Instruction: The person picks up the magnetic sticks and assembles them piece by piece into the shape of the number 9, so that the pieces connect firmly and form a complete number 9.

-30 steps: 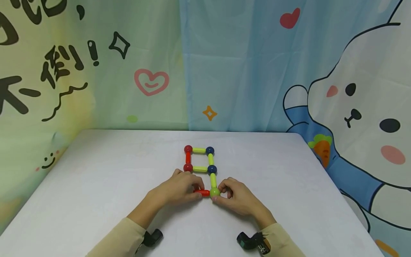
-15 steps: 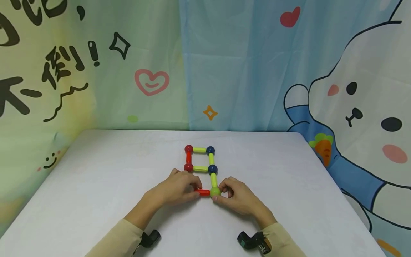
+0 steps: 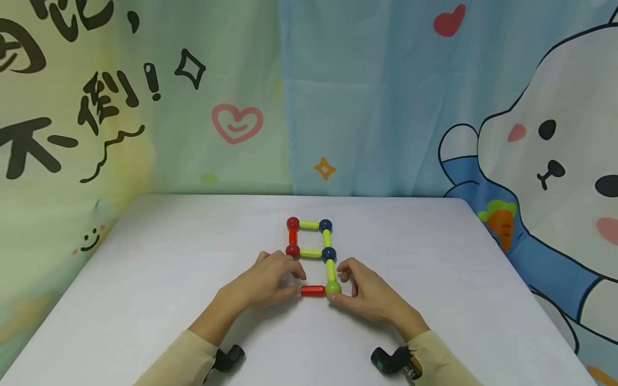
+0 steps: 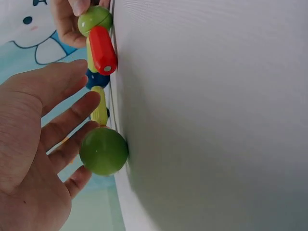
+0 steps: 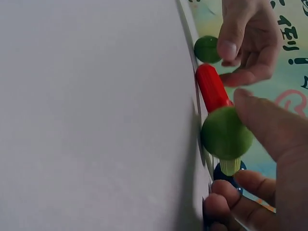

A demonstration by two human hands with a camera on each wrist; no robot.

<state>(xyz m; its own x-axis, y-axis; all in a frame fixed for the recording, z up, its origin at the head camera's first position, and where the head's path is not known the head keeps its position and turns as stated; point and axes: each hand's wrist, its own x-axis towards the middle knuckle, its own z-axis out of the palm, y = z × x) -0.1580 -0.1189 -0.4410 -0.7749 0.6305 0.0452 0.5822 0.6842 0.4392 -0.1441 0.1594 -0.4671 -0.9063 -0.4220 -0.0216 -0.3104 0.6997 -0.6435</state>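
Magnetic rods and balls form a square with a tail on the table. Its red balls (image 3: pixel 292 251) and red rod are at left, dark blue balls (image 3: pixel 329 253) at right, yellow-green rods (image 3: pixel 311 253) between. The tail ends in a light green ball (image 3: pixel 333 288), from which a red rod (image 3: pixel 313 290) points left. My left hand (image 3: pixel 267 280) is spread loosely just off that rod's free end. Beside its fingers lies another green ball (image 4: pixel 104 151), hidden in the head view. My right hand (image 3: pixel 372 292) has its thumb at the light green ball, fingers parted from it.
A white table (image 3: pixel 193 230) lies under everything. Behind it hangs a printed curtain (image 3: pixel 367 96) with a cartoon bear. Small black cameras (image 3: pixel 229 358) are strapped at both wrists.
My left fingers have loosened away from the red rod, baring its left end. My right fingers have lifted and spread from the light green ball. The head view has turned slightly left.
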